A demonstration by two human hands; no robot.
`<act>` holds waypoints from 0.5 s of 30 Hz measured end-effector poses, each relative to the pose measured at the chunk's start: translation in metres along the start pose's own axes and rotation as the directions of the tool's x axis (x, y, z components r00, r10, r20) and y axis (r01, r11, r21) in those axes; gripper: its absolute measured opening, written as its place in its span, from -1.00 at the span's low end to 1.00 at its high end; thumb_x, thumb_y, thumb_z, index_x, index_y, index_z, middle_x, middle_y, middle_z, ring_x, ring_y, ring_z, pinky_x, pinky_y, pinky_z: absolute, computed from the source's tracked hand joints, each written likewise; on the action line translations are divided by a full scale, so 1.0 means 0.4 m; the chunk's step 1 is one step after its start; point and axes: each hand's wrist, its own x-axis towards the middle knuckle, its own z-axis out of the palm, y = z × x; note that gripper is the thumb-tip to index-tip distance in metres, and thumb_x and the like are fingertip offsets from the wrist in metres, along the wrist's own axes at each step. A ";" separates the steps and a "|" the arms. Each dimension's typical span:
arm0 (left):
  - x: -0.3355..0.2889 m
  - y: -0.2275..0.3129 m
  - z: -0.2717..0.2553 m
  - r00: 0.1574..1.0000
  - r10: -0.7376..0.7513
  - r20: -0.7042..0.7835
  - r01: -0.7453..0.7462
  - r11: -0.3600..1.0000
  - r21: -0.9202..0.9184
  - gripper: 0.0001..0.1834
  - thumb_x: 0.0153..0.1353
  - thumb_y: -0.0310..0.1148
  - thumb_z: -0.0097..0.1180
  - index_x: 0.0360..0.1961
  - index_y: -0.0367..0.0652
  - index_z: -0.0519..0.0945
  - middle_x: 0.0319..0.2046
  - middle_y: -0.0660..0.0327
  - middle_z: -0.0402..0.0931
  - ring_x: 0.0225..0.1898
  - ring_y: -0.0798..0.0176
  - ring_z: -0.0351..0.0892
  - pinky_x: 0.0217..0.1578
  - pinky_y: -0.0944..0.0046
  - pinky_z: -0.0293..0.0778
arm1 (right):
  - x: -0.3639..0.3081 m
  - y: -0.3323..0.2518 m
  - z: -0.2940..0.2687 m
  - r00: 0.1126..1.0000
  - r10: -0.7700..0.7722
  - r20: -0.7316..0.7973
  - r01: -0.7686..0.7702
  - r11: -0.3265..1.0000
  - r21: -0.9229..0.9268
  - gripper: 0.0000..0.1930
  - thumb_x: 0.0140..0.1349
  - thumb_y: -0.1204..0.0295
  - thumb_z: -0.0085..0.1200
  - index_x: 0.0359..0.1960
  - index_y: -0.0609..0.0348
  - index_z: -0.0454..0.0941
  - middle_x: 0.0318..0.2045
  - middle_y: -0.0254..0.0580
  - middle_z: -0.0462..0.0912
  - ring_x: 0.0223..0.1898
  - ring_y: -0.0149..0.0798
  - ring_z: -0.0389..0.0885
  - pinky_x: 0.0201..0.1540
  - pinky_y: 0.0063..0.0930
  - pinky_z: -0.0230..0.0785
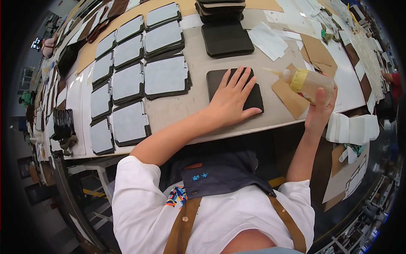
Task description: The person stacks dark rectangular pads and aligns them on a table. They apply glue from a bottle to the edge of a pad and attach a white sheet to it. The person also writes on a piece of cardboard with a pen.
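My left hand (230, 98) lies flat with fingers spread on a dark rectangular panel (214, 79), which looks like leather, near the table's front edge. My right hand (322, 111) is closed around a clear squeeze bottle (312, 86) with a yellow band and a thin nozzle. The bottle is tilted on its side above the table, its nozzle pointing left toward the panel. Cloudy pale liquid shows inside it. Just beyond my left hand, another dark panel (226, 41) lies in front of a taller stack of dark pieces (220, 9).
Rows of dark pieces topped with pale grey sheets (165, 77) cover the table's left part. Brown card pieces (289, 101) lie under and beside the bottle, with a white sheet (267, 40) behind. White pads (353, 128) hang past the front edge at right.
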 end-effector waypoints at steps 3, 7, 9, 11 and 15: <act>-0.039 0.014 -0.029 0.999 0.008 0.037 -0.007 1.000 -0.028 -0.10 0.27 0.21 -0.01 0.37 -0.31 0.18 0.41 -0.11 0.04 0.47 -0.13 -0.11 0.42 -0.12 -0.15 | -0.005 0.011 0.016 0.997 -0.061 0.036 0.064 0.993 -0.098 -0.42 0.19 0.17 0.32 0.14 0.16 0.38 0.05 -0.25 0.47 0.09 -0.33 0.47 0.20 -0.39 0.31; -0.140 0.026 -0.079 0.993 -0.075 0.086 0.078 0.996 -0.039 -0.10 0.22 0.09 0.13 0.41 -0.26 0.13 0.44 -0.05 -0.02 0.48 -0.10 -0.13 0.42 -0.12 -0.16 | -0.007 0.021 0.022 0.998 -0.042 0.052 0.049 0.989 -0.139 -0.42 0.20 0.18 0.31 0.15 0.18 0.37 0.05 -0.25 0.47 0.09 -0.35 0.46 0.19 -0.42 0.30; -0.191 0.024 -0.092 0.985 -0.132 0.108 0.138 0.989 -0.046 -0.06 0.18 0.02 0.19 0.43 -0.22 0.08 0.47 -0.01 -0.08 0.49 -0.09 -0.16 0.42 -0.15 -0.18 | -0.014 0.021 0.034 0.998 -0.038 0.053 0.046 0.987 -0.155 -0.41 0.19 0.17 0.32 0.14 0.18 0.37 0.03 -0.26 0.47 0.06 -0.37 0.46 0.17 -0.46 0.30; -0.226 0.024 -0.097 0.982 -0.162 0.092 0.168 0.984 -0.056 -0.11 0.18 -0.01 0.20 0.41 -0.22 0.14 0.46 0.02 -0.03 0.48 -0.08 -0.12 0.41 -0.17 -0.17 | -0.020 0.022 0.043 0.998 -0.040 0.055 0.049 0.984 -0.172 -0.41 0.19 0.17 0.31 0.14 0.20 0.37 0.02 -0.25 0.48 0.06 -0.37 0.46 0.16 -0.47 0.30; -0.250 0.007 -0.103 0.990 -0.139 0.029 0.141 0.984 -0.107 -0.23 0.17 -0.08 0.22 0.34 -0.21 0.29 0.42 0.06 0.11 0.47 -0.07 -0.05 0.40 -0.20 -0.15 | -0.017 0.035 0.043 0.999 -0.032 0.039 0.037 0.988 -0.151 -0.42 0.22 0.17 0.30 0.14 0.23 0.37 0.01 -0.23 0.49 0.06 -0.37 0.47 0.16 -0.46 0.32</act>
